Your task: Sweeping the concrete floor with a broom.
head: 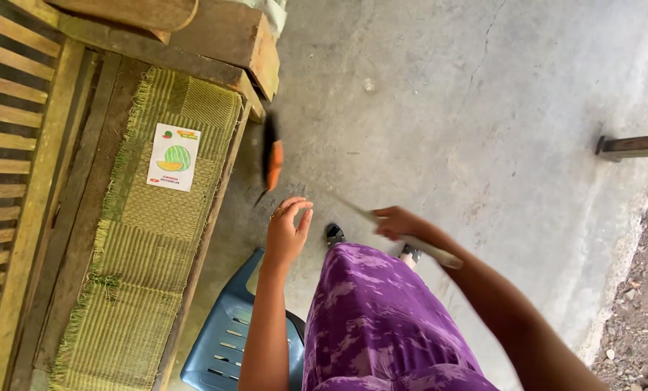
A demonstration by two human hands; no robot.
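orange piece [274,164] blurred just above open left hand [287,232]; right hand [396,223] grips knife [411,239].

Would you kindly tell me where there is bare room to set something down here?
The concrete floor lies bare from the bench to the wooden bar. The woven mat is bare below the watermelon card. It is crowded around both hands, the knife and the blue chair.

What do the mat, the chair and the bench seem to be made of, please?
Mat: woven straw or reed, matte green-yellow, with a visible weave and frayed fringe.
Chair: moulded plastic, smooth blue-grey, with slotted openings.
Bench: bare wood slats, grainy and unpainted.
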